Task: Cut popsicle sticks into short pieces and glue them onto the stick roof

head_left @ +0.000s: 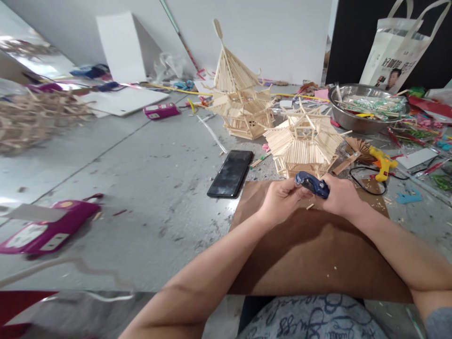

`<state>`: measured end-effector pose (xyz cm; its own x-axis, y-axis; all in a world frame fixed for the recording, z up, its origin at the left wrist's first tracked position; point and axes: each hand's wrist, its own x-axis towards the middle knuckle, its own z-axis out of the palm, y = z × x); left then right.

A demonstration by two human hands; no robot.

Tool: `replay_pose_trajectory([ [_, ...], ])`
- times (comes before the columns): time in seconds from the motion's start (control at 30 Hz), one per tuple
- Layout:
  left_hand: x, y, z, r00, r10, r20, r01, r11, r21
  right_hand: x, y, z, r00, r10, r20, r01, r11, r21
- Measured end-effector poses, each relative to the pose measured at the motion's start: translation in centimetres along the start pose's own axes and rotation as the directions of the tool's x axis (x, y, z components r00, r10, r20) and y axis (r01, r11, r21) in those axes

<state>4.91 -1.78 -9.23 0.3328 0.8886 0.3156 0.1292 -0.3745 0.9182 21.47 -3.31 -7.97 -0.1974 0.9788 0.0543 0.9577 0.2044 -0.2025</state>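
Note:
My right hand (341, 193) is closed around a dark blue hand tool (312, 184), which looks like a small pair of cutters or pliers. Against the tool's left end, my left hand (282, 197) has its fingers pinched together; whatever is between them is hidden. Both hands are over a brown board (318, 254), where a short bit of wooden stick (310, 206) lies just below them. Directly beyond the hands stands a roofed pavilion model (305, 143) built of thin wooden sticks. A taller stick pagoda (242, 103) with a pointed roof rises behind it to the left.
A black phone (230, 173) lies left of the board. To the right are a yellow glue gun (382, 164) with its cord and a steel bowl (367, 120) of sticks. Purple power strips (60, 226) sit on the left, and a white bag (397, 52) stands at the back.

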Motion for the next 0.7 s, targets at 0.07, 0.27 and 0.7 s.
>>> replay_pose_trajectory([
  [0.07,0.02,0.06,-0.05,1.000,-0.011,0.007,0.011,1.000,0.001,0.03,0.00,0.01,1.000,0.007,0.003,-0.007,1.000,0.012],
  [0.27,0.11,0.16,-0.08,0.999,-0.032,0.016,0.032,0.999,-0.027,0.10,-0.10,-0.30,0.999,0.021,0.027,-0.021,1.000,0.017],
  [0.7,0.07,-0.68,-0.39,0.999,-0.023,0.039,0.023,1.000,0.007,0.17,-0.02,-0.62,1.000,-0.014,0.002,0.014,1.000,-0.010],
])
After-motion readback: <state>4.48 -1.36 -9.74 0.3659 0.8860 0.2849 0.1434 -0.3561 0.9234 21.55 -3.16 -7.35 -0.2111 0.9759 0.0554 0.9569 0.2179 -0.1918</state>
